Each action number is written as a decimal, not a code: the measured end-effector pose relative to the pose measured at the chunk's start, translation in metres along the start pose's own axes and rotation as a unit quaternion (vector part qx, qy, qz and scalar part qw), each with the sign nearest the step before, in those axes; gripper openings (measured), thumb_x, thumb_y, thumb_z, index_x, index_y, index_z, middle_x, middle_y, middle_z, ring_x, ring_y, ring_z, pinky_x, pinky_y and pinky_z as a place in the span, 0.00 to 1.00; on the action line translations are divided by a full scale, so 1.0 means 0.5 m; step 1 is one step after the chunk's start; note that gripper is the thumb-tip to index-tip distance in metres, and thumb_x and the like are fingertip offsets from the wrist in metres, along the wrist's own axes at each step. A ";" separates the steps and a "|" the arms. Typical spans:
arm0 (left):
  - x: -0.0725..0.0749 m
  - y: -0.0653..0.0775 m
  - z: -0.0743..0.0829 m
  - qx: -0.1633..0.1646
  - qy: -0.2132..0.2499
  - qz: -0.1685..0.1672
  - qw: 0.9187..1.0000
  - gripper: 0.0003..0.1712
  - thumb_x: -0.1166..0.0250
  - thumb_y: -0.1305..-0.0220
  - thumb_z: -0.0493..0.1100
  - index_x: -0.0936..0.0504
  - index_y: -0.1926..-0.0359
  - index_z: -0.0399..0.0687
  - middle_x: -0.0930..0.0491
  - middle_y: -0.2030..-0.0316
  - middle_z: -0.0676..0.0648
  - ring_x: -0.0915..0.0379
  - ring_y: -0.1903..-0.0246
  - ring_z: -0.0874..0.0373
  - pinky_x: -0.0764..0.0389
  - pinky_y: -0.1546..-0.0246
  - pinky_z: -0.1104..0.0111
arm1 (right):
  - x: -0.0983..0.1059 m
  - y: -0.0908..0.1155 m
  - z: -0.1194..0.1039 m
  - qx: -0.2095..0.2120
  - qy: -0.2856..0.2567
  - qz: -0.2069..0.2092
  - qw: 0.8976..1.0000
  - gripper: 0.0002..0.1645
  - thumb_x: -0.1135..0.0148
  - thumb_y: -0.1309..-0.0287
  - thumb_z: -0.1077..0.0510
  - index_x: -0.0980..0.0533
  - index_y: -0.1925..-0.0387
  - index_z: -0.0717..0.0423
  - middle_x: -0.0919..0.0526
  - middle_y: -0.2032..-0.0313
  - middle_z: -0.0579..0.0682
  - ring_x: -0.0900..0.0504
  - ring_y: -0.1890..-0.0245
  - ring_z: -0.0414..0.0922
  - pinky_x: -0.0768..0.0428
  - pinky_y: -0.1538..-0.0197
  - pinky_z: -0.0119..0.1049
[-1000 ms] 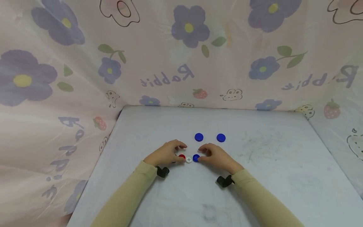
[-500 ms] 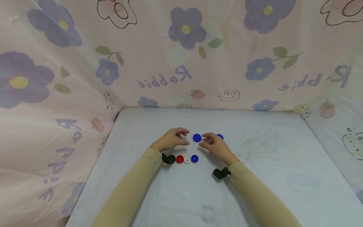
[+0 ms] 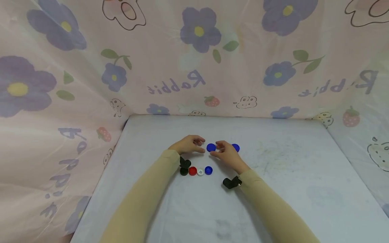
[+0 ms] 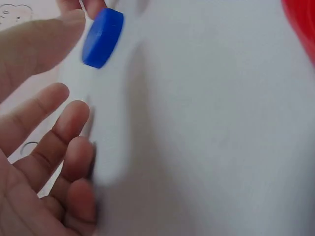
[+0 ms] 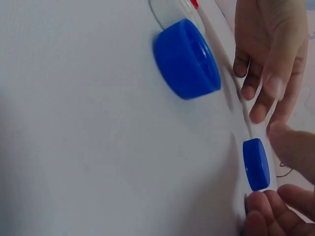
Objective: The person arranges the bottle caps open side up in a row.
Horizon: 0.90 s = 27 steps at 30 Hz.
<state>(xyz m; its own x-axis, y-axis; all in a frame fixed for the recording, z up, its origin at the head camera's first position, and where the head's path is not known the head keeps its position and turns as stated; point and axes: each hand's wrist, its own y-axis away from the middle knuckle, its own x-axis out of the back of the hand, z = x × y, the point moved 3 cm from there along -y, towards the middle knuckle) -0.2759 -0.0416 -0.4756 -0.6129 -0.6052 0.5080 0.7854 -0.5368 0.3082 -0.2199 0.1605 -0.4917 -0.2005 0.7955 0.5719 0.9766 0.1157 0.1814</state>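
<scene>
A blue bottle cap (image 3: 211,147) lies face down on the table between the two hands. My left hand (image 3: 189,144) is held just left of it, fingers loosely bent and apart from the cap. From the right, my right hand (image 3: 228,154) reaches to the same cap; in the right wrist view its thumb and fingers lie on either side, and whether they touch it is hard to tell. Behind the right hand a second blue cap (image 3: 235,147) is partly covered. Nearer the front, a black cap (image 3: 184,171), a red cap (image 3: 192,171), a white cap (image 3: 200,172) and an upturned blue cap (image 3: 208,170) form a row.
The white table (image 3: 273,202) has grey smudges on its right side. A printed floral curtain (image 3: 170,60) closes it off at the back and sides. Black wrist cameras (image 3: 232,182) stick out from both sleeves, the left one just above the black cap.
Both hands have left the row of caps and moved away from the body to the back blue cap. Lately the left hand shifted slightly right, and the right hand slightly left.
</scene>
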 end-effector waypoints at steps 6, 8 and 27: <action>-0.012 -0.013 -0.009 0.023 -0.021 -0.001 1.000 0.30 0.26 0.45 0.48 0.22 0.41 0.56 0.24 0.52 0.53 0.31 0.50 0.56 0.33 0.44 0.59 | -0.008 -0.006 0.001 0.008 0.010 0.000 1.000 0.36 0.31 0.43 0.50 0.31 0.37 0.59 0.21 0.49 0.53 0.24 0.55 0.47 0.24 0.52 0.42; -0.013 -0.018 -0.011 0.032 -0.023 0.002 0.999 0.28 0.26 0.46 0.48 0.21 0.43 0.58 0.25 0.54 0.53 0.31 0.52 0.56 0.32 0.46 0.59 | -0.010 -0.009 0.002 0.007 0.014 0.001 1.000 0.34 0.31 0.43 0.50 0.29 0.39 0.58 0.21 0.51 0.52 0.24 0.56 0.47 0.25 0.53 0.41; -0.020 -0.032 -0.009 0.059 -0.040 0.015 0.997 0.21 0.24 0.48 0.45 0.21 0.54 0.60 0.28 0.60 0.49 0.32 0.59 0.55 0.31 0.58 0.62 | -0.022 -0.032 0.003 -0.006 0.003 0.006 1.000 0.25 0.29 0.46 0.54 0.23 0.47 0.56 0.21 0.60 0.50 0.25 0.59 0.48 0.28 0.54 0.43</action>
<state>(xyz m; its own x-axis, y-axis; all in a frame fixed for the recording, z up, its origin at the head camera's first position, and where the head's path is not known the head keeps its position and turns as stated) -0.2829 -0.0296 -0.4892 -0.5833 -0.5689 0.5797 0.8113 -0.4425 0.3821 -0.2330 0.1511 -0.5021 -0.1893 0.7927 0.5795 0.9779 0.0990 0.1840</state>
